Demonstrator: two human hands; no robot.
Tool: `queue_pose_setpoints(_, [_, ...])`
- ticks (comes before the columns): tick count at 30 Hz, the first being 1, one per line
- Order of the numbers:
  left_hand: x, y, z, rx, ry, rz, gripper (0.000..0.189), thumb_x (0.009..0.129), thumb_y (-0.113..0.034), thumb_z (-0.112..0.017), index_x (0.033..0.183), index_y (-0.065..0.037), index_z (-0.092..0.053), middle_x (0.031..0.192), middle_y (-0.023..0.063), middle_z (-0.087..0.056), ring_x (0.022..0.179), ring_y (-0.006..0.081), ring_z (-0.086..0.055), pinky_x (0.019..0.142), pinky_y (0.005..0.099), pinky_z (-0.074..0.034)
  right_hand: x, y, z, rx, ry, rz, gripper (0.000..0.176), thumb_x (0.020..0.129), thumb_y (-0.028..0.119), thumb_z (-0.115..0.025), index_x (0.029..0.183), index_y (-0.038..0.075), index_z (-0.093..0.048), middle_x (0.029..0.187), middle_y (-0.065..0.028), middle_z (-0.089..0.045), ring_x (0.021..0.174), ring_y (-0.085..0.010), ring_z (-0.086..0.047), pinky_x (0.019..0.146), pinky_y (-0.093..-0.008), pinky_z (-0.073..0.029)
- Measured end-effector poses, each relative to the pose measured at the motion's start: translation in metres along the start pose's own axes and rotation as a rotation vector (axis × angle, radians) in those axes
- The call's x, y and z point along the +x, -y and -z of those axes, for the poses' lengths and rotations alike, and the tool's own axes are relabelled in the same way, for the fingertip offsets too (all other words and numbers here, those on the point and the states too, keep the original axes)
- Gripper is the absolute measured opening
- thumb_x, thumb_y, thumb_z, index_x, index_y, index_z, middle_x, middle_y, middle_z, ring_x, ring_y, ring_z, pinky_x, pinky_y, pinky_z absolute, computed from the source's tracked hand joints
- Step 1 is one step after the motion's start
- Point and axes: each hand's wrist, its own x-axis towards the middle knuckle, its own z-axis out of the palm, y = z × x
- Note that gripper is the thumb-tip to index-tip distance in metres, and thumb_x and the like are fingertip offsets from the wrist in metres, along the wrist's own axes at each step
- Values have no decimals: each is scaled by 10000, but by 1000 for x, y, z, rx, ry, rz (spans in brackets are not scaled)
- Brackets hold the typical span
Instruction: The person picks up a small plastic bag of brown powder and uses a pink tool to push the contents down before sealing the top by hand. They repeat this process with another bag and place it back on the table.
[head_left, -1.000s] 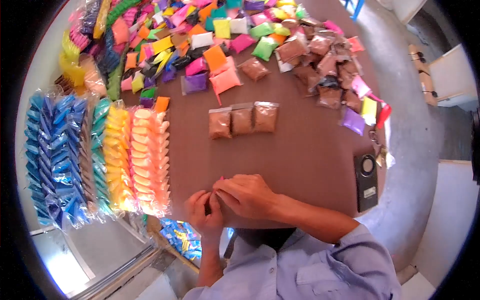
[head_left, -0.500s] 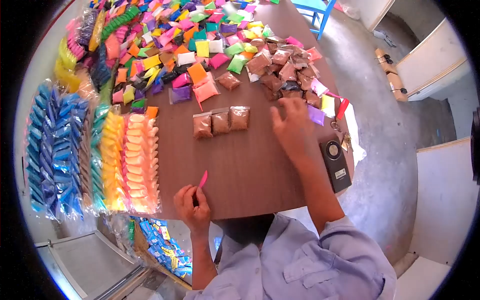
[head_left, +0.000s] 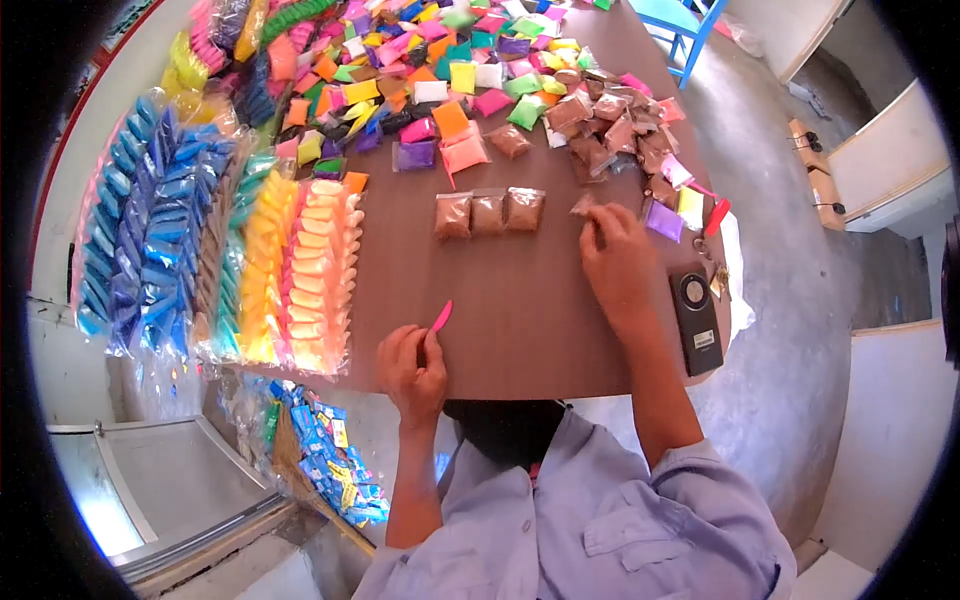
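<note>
My left hand (head_left: 412,364) rests near the table's front edge and pinches a small pink plastic tool (head_left: 441,316) that points up and to the right. My right hand (head_left: 618,258) is stretched out to the right of a row of three brown powder packets (head_left: 488,212); its fingertips hold a small brown packet (head_left: 584,206) just off the brown table (head_left: 520,310). Behind that hand lies a heap of more brown packets (head_left: 615,135).
Long strips of blue, yellow and orange packs (head_left: 300,270) hang over the table's left side. Many small coloured packets (head_left: 400,70) cover the far end. A black device (head_left: 697,309) and keys lie at the right edge. A blue chair (head_left: 680,20) stands beyond.
My hands were together at the front edge. The right hand then reached to the brown heap and has drawn back a little with a brown packet; the left kept the pink tool.
</note>
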Motion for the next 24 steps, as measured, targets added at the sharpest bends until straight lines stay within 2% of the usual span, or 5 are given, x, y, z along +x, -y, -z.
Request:
queue_pose_setpoints(9, [5, -10, 6, -39, 56, 41, 134, 925, -62, -807, 1033, -30, -734, 1109, 139, -731, 1029, 349, -697, 900, 450, -566, -119, 37, 17, 168, 170, 362, 274, 887, 75, -761, 1159, 107, -776, 1155, -61, -735, 1050, -289, -718, 899, -427, -599])
queue_pose_setpoints(16, [2, -55, 15, -13, 36, -113, 178, 931, -107, -817, 1078, -37, -747, 1136, 144, -741, 1058, 354, -707, 902, 447, -579, -130, 38, 22, 159, 204, 394, 253, 899, 56, -715, 1142, 92, -772, 1174, -75, -727, 1111, -304, -702, 963, -444, -568])
queue_pose_setpoints(19, [-5, -92, 6, -198, 190, 0, 175, 963, -140, -809, 1097, -39, -756, 1090, 146, -754, 994, 363, -730, 862, 420, -594, -136, 36, 19, 302, 178, 399, 265, 884, 32, -722, 1142, 66, -773, 1170, -83, -729, 1100, -316, -705, 927, -438, -582])
queue_pose_setpoints(21, [-6, -102, -1, -487, 446, 342, 271, 1013, -182, -788, 1205, 2, -736, 1095, 131, -771, 891, 202, -737, 759, 317, -583, -145, 41, 20, 439, 115, 342, 259, 873, 12, -741, 1128, 37, -779, 1161, -94, -731, 1089, -323, -713, 907, -431, -597])
queue_pose_setpoints(24, [-5, -103, -9, -862, 459, 699, 360, 1044, -235, -771, 1279, 29, -700, 1086, 96, -772, 893, 119, -712, 741, 258, -569, -149, 42, 26, 461, 103, 313, 250, 868, -5, -756, 1115, 25, -786, 1157, -110, -733, 1086, -323, -722, 899, -426, -611])
